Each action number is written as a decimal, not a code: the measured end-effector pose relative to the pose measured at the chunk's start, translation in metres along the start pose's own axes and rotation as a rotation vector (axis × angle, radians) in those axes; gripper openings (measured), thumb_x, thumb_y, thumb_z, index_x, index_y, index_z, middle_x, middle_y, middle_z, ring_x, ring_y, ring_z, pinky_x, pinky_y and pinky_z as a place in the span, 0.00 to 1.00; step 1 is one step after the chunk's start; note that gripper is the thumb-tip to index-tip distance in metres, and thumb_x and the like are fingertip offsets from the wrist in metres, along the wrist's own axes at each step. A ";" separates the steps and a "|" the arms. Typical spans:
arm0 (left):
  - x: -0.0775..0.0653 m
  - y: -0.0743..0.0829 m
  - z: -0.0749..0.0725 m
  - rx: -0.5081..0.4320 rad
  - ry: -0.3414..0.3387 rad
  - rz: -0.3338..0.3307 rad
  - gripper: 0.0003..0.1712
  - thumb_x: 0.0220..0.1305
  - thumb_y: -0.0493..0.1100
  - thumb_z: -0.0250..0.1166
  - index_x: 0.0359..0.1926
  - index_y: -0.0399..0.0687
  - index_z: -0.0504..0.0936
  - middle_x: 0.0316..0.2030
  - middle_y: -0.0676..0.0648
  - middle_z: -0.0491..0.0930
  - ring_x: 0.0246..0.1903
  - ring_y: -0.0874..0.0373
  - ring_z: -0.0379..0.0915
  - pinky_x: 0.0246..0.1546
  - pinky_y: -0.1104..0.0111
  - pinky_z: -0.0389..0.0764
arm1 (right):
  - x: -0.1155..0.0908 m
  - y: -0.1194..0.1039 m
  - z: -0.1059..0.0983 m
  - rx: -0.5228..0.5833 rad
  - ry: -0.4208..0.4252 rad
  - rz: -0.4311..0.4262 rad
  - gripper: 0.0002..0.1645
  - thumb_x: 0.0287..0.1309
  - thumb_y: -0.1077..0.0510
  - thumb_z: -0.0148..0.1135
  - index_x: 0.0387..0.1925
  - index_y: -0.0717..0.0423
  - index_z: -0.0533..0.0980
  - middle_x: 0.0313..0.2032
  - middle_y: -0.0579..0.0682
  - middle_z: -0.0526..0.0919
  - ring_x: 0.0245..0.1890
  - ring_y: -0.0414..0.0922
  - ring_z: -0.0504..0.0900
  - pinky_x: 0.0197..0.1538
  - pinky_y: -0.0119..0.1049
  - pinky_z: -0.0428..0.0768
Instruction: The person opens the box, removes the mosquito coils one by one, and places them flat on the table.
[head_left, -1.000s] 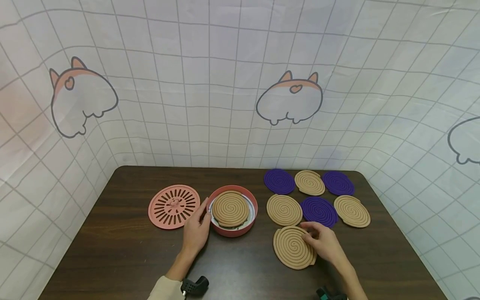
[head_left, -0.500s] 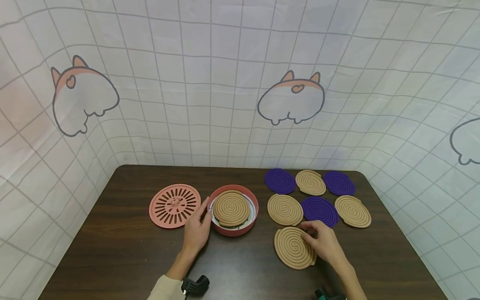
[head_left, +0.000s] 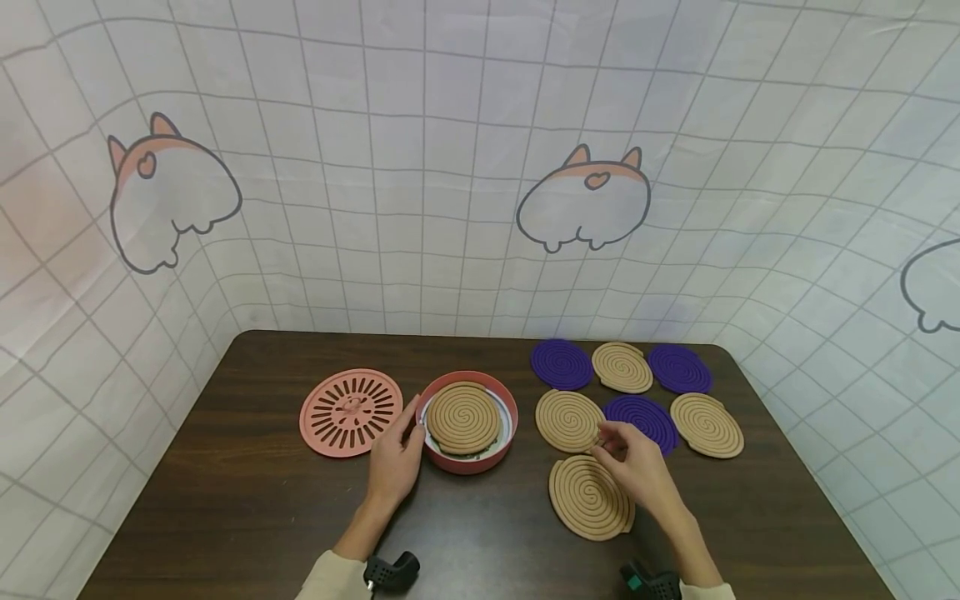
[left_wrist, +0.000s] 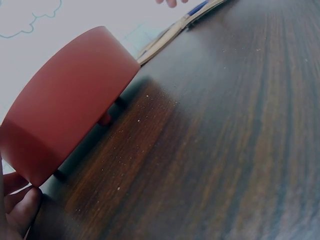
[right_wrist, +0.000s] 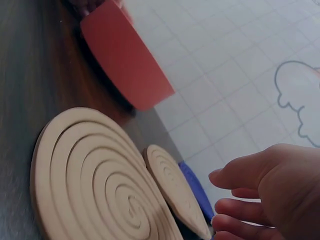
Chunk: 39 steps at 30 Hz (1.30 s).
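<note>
A round red mosquito coil holder (head_left: 467, 468) stands on the table with a tan mosquito coil (head_left: 462, 418) lying in it. My left hand (head_left: 393, 467) rests against the holder's left side with extended fingers; in the left wrist view, its fingertips touch the holder's lower edge. To the right, a near tan coil (head_left: 591, 498) lies flat on the table. My right hand (head_left: 636, 467) hovers beside that coil's far right edge, close to a second tan coil (head_left: 568, 421). Its fingers are loosely bent, with nothing between them in the right wrist view (right_wrist: 270, 197).
A pink slotted lid (head_left: 351, 413) lies left of the holder. Several tan and purple coils are spread at the right back, among them a purple coil (head_left: 642, 423) and a tan coil (head_left: 707, 425). White gridded cloth (head_left: 450, 275) encloses the table.
My right hand has left the near tan coil's edge and shifted slightly up and left, toward the second tan coil. The left hand stays at the holder.
</note>
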<state>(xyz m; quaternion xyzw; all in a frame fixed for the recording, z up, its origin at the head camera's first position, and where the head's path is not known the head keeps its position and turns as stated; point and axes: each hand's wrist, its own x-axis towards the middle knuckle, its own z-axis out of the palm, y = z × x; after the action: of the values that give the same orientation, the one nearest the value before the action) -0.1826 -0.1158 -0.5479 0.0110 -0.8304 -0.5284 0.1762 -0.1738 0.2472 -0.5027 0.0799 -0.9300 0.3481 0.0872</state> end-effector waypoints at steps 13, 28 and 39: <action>0.000 -0.002 0.000 0.005 0.011 0.008 0.27 0.70 0.39 0.57 0.68 0.50 0.75 0.62 0.45 0.80 0.18 0.66 0.53 0.24 0.71 0.60 | 0.013 -0.023 0.006 0.078 0.009 -0.039 0.26 0.59 0.57 0.69 0.57 0.64 0.78 0.45 0.55 0.85 0.40 0.46 0.83 0.43 0.42 0.84; 0.000 -0.005 0.001 0.008 0.007 -0.004 0.27 0.70 0.40 0.57 0.69 0.52 0.75 0.62 0.46 0.80 0.17 0.68 0.51 0.23 0.71 0.60 | 0.029 -0.047 0.018 0.161 0.021 -0.065 0.27 0.56 0.57 0.71 0.57 0.63 0.78 0.44 0.55 0.86 0.41 0.47 0.84 0.44 0.39 0.85; 0.000 -0.003 0.002 0.030 0.019 0.006 0.27 0.70 0.40 0.57 0.69 0.52 0.75 0.65 0.48 0.76 0.33 0.59 0.70 0.37 0.69 0.69 | 0.038 -0.065 0.024 0.192 -0.002 -0.057 0.27 0.58 0.55 0.70 0.58 0.59 0.77 0.46 0.54 0.86 0.43 0.46 0.85 0.47 0.41 0.84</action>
<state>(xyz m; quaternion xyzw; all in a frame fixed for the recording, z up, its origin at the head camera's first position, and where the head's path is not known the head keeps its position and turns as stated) -0.1839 -0.1152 -0.5517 0.0164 -0.8367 -0.5151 0.1854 -0.1993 0.1794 -0.4707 0.1145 -0.8898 0.4329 0.0879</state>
